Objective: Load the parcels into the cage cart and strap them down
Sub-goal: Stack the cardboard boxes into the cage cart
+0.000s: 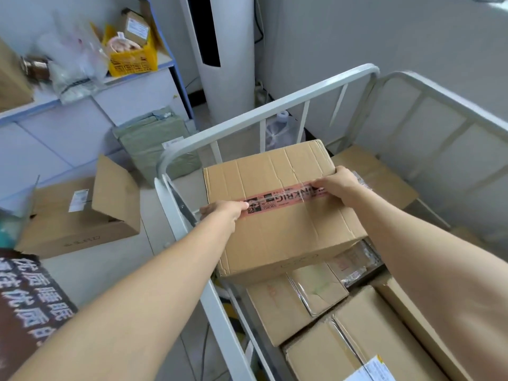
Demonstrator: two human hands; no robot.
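A large cardboard box (277,224) sealed with a pink printed tape strip sits tilted on top of other parcels inside the white metal cage cart (264,103). My left hand (224,211) grips the box's left edge, fingers curled over the side. My right hand (336,182) grips its right edge near the tape's end. Beneath and in front of it lie several flat cardboard parcels (365,334), some wrapped in clear film.
On the floor left of the cart stand an open cardboard box (82,215) and a grey-green wrapped parcel (154,141). A blue-edged counter (82,100) holds a yellow basket (133,61) and bags. A white standing air conditioner (220,50) is behind the cart.
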